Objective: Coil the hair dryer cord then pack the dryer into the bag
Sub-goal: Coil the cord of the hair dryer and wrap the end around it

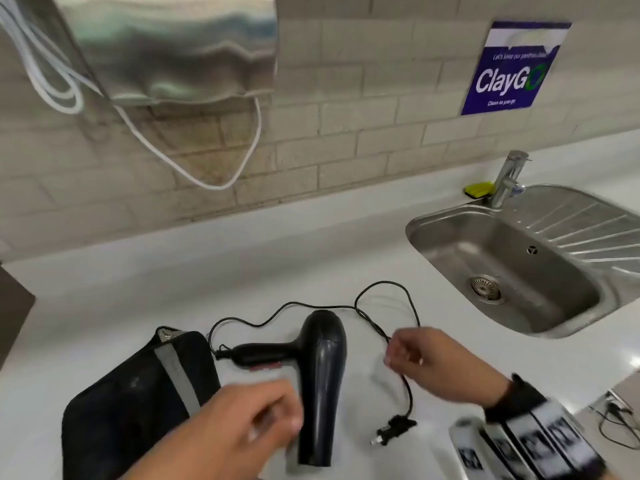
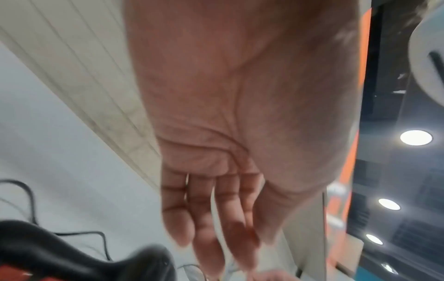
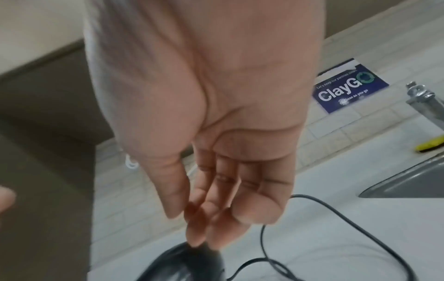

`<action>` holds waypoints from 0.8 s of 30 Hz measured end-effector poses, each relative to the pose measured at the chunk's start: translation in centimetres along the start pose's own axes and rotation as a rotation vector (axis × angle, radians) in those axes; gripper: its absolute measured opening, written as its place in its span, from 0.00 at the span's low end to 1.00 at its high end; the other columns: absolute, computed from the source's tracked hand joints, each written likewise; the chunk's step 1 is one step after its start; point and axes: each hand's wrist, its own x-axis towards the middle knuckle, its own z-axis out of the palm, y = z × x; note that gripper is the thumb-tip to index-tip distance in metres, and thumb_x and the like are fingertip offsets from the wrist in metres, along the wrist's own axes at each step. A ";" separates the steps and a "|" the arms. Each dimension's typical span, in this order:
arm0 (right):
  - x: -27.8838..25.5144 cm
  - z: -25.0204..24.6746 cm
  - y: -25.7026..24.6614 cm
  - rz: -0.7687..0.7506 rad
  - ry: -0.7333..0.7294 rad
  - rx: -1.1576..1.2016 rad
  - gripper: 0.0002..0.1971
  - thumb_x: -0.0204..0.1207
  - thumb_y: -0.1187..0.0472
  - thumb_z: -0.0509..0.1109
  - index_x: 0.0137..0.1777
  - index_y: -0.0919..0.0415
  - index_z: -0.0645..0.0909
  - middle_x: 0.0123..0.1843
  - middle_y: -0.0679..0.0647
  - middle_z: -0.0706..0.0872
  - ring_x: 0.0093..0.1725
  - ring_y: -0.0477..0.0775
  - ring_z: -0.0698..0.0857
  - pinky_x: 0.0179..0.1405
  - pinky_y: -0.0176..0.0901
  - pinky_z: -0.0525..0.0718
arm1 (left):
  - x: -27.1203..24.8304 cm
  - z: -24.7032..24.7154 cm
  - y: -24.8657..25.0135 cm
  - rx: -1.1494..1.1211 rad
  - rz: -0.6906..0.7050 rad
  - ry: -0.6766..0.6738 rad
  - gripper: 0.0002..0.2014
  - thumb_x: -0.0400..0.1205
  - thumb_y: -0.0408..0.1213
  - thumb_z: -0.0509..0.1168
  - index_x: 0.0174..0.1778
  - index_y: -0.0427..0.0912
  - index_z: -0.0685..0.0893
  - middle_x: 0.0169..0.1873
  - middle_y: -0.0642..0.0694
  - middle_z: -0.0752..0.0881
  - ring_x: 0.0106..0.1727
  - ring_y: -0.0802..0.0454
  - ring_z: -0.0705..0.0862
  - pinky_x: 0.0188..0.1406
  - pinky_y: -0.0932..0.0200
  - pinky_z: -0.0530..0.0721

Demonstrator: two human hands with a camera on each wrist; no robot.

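A black hair dryer lies on the white counter, its handle pointing left toward a black bag with a grey stripe. The dryer's thin black cord runs loose in loops behind it and ends in a plug to the right of the barrel. My left hand hovers over the dryer's left side, blurred, its fingers straight and holding nothing. My right hand hangs just above the cord's right loop with relaxed fingers; the cord lies beneath them, untouched.
A steel sink with a tap and a yellow sponge takes up the right of the counter. On the tiled wall hang a steel dispenser, a drooping white cable and a blue sign.
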 end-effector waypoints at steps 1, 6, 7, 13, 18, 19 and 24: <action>1.7 -0.1 0.8 0.012 0.032 -0.028 0.05 0.75 0.57 0.72 0.38 0.53 0.84 0.33 0.44 0.86 0.33 0.40 0.82 0.35 0.32 0.78 | 1.8 0.4 0.7 0.046 0.057 0.108 0.11 0.82 0.55 0.61 0.43 0.54 0.82 0.35 0.55 0.85 0.37 0.61 0.81 0.45 0.57 0.83; 8.7 1.0 3.5 0.201 0.010 -0.222 0.09 0.74 0.55 0.71 0.45 0.60 0.84 0.46 0.53 0.87 0.43 0.51 0.82 0.42 0.39 0.77 | 12.3 -0.5 1.0 0.140 0.133 0.322 0.03 0.80 0.42 0.68 0.40 0.51 0.84 0.32 0.57 0.85 0.35 0.62 0.82 0.37 0.68 0.78; 9.5 1.4 4.0 0.238 0.006 -0.262 0.10 0.74 0.53 0.71 0.49 0.59 0.83 0.50 0.53 0.87 0.46 0.52 0.82 0.45 0.40 0.78 | 14.2 -0.7 0.8 0.154 0.117 0.331 0.03 0.80 0.41 0.68 0.40 0.51 0.84 0.33 0.57 0.84 0.35 0.62 0.82 0.38 0.67 0.78; 11.8 3.3 6.1 0.340 -0.027 -0.338 0.07 0.72 0.56 0.71 0.48 0.56 0.81 0.55 0.55 0.87 0.53 0.58 0.86 0.52 0.48 0.86 | 21.6 -0.6 -2.3 0.380 -0.134 0.163 0.17 0.80 0.48 0.67 0.63 0.45 0.79 0.62 0.45 0.82 0.63 0.45 0.80 0.65 0.47 0.80; 10.9 2.5 5.0 0.223 0.048 -0.215 0.05 0.75 0.62 0.68 0.39 0.57 0.75 0.42 0.54 0.83 0.43 0.57 0.81 0.39 0.43 0.76 | 23.0 -0.7 -3.1 0.415 -0.235 -0.012 0.28 0.82 0.50 0.65 0.76 0.43 0.70 0.73 0.42 0.77 0.72 0.43 0.76 0.70 0.46 0.77; 10.4 2.1 4.4 0.177 0.077 -0.173 0.05 0.75 0.63 0.68 0.39 0.58 0.76 0.41 0.55 0.84 0.43 0.58 0.82 0.39 0.44 0.77 | 22.9 -0.8 -3.1 0.369 -0.206 0.010 0.26 0.82 0.50 0.65 0.75 0.45 0.73 0.72 0.43 0.78 0.71 0.44 0.77 0.69 0.47 0.77; 7.6 -0.3 1.0 0.070 0.225 0.127 0.04 0.76 0.65 0.68 0.41 0.58 0.81 0.37 0.50 0.90 0.40 0.53 0.88 0.40 0.46 0.85 | 21.1 -1.6 -2.2 0.136 0.022 0.215 0.09 0.81 0.49 0.67 0.54 0.52 0.86 0.50 0.53 0.89 0.53 0.52 0.86 0.59 0.52 0.84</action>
